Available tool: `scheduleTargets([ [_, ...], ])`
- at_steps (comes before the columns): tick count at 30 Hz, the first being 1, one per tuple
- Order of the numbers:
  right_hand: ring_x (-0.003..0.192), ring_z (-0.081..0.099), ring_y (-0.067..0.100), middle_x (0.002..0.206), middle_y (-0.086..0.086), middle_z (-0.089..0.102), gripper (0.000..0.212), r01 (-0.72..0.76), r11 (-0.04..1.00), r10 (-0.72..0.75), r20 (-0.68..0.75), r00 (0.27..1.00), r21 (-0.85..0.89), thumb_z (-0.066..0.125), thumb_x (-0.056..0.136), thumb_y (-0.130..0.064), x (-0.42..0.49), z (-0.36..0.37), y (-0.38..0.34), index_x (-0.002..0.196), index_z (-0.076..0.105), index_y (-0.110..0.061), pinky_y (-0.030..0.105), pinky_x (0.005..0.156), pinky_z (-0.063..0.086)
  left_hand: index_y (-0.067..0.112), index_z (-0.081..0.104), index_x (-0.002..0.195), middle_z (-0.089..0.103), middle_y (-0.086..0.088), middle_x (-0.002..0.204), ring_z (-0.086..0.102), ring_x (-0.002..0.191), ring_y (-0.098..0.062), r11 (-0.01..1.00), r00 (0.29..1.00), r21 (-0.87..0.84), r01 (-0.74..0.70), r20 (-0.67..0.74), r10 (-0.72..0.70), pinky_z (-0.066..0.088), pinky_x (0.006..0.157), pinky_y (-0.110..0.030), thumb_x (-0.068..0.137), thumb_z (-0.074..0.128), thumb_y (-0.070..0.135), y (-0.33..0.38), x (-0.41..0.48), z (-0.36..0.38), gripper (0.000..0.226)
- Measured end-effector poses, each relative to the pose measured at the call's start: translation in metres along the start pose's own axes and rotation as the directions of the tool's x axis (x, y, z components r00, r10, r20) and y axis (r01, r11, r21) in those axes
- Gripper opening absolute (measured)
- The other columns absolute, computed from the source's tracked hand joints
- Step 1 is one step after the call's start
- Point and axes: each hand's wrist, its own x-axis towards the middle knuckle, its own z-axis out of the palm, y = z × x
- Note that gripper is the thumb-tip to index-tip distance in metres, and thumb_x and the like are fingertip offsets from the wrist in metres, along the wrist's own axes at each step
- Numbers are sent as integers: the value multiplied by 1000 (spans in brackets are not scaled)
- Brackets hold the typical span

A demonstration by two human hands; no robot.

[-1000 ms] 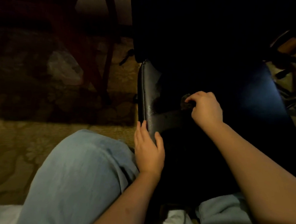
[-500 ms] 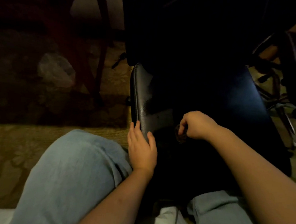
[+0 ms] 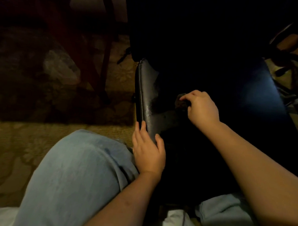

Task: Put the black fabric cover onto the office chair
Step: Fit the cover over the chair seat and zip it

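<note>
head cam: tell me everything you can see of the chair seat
The office chair seat is a black, glossy, leather-look pad with a piped seam along its left edge and scuffed patches on top. Only its left strip shows plainly; the rest is lost in darkness. The left hand grips its near left corner, thumb on top. The right hand pinches a bunch of the black fabric cover above its middle.

A patterned carpet (image 3: pixel 37 140) covers the floor, lit near the bottom and shadowed farther off. A crumpled clear plastic bag (image 3: pixel 59 67) lies on it at left, just beside dark red wooden legs (image 3: pixel 105 57). At far right stands another chair's metal base (image 3: pixel 291 84), half in shadow.
</note>
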Motion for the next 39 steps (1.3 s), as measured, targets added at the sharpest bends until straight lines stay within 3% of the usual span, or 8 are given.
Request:
scheduleTargets([
  [5, 119, 49, 20, 128, -3, 54, 38, 31, 1000, -29, 176, 984, -4, 57, 87, -4, -5, -20, -4, 114, 68, -29, 33, 98, 46, 11, 34, 147, 29, -8, 155, 27, 141, -25, 1000, 1000, 2, -7, 4, 7, 35, 108, -42, 88, 22, 48, 0, -1, -1, 70],
  [8, 110, 57, 13, 115, -10, 63, 29, 68, 998, -63, 421, 905, 5, 62, 85, -7, -18, -35, -14, 93, 73, -33, 28, 93, 48, 12, 33, 147, 28, -8, 156, 26, 142, -24, 1000, 1000, -7, -6, 13, 6, 34, 108, -41, 86, 20, 50, 1, -1, -3, 73],
  [11, 105, 57, 10, 109, -14, 65, 28, 113, 993, -74, 575, 815, -32, 60, 88, -8, -31, -38, -26, 92, 75, -31, 27, 91, 49, 12, 32, 148, 27, -8, 156, 25, 143, -24, 1000, 1000, -18, 2, 23, -1, 32, 109, -40, 89, 24, 47, 1, -1, -4, 69],
  [19, 102, 59, 11, 106, -13, 66, 35, 49, 998, -57, 481, 875, 28, 57, 84, -4, -21, -32, -19, 80, 71, -35, 31, 89, 52, 13, 33, 147, 28, -7, 156, 26, 142, -23, 1000, 1000, -24, 0, 10, 0, 32, 109, -40, 87, 19, 50, 0, -1, -3, 72],
  [23, 113, 53, 19, 121, -4, 57, 37, 11, 1000, -11, 140, 990, 4, 58, 86, -7, -3, -12, -15, 109, 68, -34, 34, 89, 51, 11, 36, 146, 31, -9, 155, 29, 140, -26, 1000, 1000, -28, 4, -10, -4, 33, 108, -41, 89, 23, 46, -1, -1, 1, 68],
  [26, 120, 46, 23, 130, 1, 52, 41, -17, 1000, 17, 5, 1000, 14, 51, 93, -9, 4, 1, -11, 128, 58, -27, 34, 94, 47, 10, 36, 146, 31, -10, 154, 30, 140, -26, 999, 1000, -35, 3, -9, -3, 33, 108, -41, 90, 23, 45, -1, -1, 1, 67],
  [33, 112, 54, 17, 119, -8, 56, 38, 101, 995, -99, 193, 976, 0, 59, 84, -7, -4, -8, -15, 107, 69, -36, 32, 93, 49, 13, 35, 147, 29, -6, 156, 27, 142, -23, 998, 1000, -59, 7, -12, -8, 31, 109, -39, 89, 20, 48, 0, -2, -2, 70],
  [39, 97, 62, 9, 100, -16, 68, 37, 188, 981, -181, 522, 834, 39, 59, 78, -5, -23, -18, -28, 86, 74, -38, 30, 89, 53, 16, 38, 146, 32, -4, 155, 28, 142, -18, 980, 999, -193, 46, 8, -45, 25, 110, -29, 96, 26, 43, -1, -1, -8, 58],
])
